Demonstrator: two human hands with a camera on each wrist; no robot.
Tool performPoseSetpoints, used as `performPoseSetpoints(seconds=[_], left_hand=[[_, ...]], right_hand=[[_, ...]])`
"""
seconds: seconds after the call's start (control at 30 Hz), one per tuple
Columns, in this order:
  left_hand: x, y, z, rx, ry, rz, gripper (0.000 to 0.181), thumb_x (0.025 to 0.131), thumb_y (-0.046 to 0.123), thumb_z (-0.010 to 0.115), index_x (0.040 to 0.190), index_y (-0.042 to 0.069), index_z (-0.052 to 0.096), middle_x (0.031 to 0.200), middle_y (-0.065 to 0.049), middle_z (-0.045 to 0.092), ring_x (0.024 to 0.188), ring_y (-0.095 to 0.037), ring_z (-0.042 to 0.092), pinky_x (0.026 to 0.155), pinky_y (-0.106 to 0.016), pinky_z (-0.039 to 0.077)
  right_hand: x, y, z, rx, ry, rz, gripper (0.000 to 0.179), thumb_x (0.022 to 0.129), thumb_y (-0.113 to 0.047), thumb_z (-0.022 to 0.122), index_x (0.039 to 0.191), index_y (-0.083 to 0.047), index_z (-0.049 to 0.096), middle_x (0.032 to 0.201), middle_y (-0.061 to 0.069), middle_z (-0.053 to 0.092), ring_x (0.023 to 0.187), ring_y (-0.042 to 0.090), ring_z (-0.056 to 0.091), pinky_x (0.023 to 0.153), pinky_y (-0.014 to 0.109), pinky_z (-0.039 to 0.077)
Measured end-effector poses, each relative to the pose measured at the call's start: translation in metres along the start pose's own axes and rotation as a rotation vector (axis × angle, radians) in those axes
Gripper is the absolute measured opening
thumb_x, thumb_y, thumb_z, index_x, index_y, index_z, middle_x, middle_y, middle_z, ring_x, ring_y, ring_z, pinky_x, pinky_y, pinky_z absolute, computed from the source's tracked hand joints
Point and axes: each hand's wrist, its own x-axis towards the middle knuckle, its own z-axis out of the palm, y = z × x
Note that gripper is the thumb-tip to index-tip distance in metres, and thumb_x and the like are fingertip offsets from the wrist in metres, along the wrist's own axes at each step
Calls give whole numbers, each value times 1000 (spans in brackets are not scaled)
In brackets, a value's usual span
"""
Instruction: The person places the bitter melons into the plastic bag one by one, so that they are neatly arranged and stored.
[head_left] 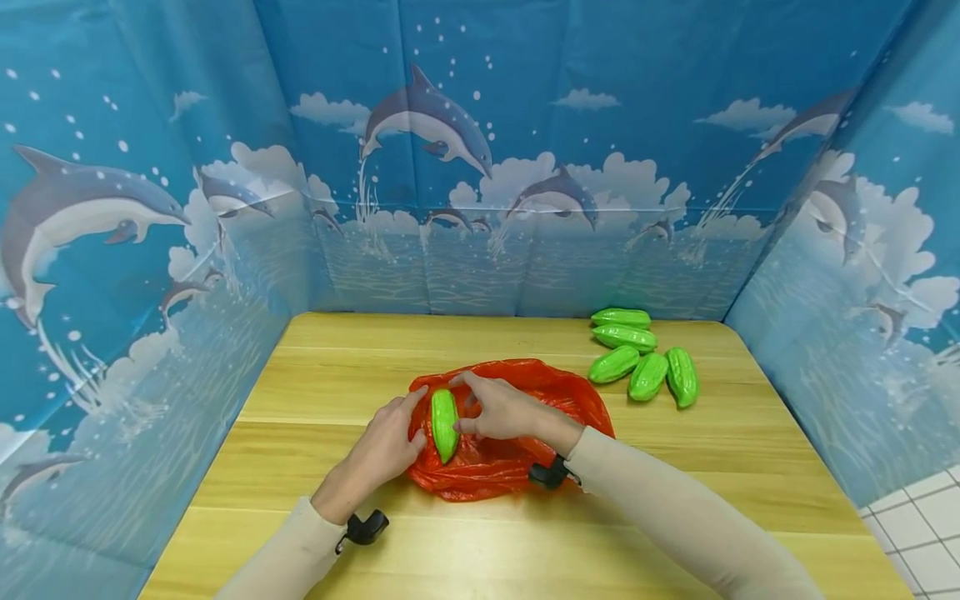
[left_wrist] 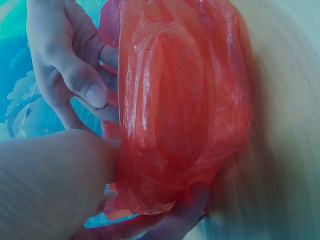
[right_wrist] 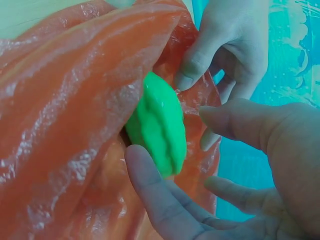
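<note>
A bright green, ridged bitter melon [head_left: 445, 425] lies in the left part of an open red plastic bag [head_left: 517, 483]. My left hand [head_left: 382, 442] holds the bag's left edge; its thumb is inside the rim and its fingers are outside. Over the bag, my right hand [head_left: 502, 408] has its fingers spread around the bitter melon. In the right wrist view there is a gap between those fingers and the bitter melon [right_wrist: 160, 127], which is partly covered by a fold of the bag [right_wrist: 70, 130]. The left wrist view is mostly filled by the bag's outer side [left_wrist: 175, 100].
Several more green bitter melons [head_left: 648, 375] lie grouped at the table's back right. The wooden table [head_left: 300, 400] is enclosed on the sides shown by a blue curtain [head_left: 525, 275] printed with dolphins. White tiles [head_left: 926, 517] show at the lower right.
</note>
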Motion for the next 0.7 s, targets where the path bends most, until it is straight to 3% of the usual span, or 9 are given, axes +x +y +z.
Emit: performPoseSetpoints(seconds=[0.43, 0.7], left_hand=[[-1, 0, 0, 9, 2, 0, 74, 102, -1, 79, 172, -1, 53, 145, -30, 74, 113, -32, 77, 99, -52, 71], [-1, -1, 1, 16, 13, 5, 75, 101, -2, 79, 171, -1, 54, 144, -30, 75, 111, -31, 77, 99, -52, 72]], right_hand=[[-10, 5, -7, 2, 42, -27, 63, 108, -24, 85, 163, -5, 59, 152, 19, 74, 133, 38, 74, 100, 48, 70], [-22, 8, -18, -7, 74, -34, 61, 109, -27, 85, 162, -5, 62, 153, 20, 73, 135, 39, 74, 101, 48, 69]])
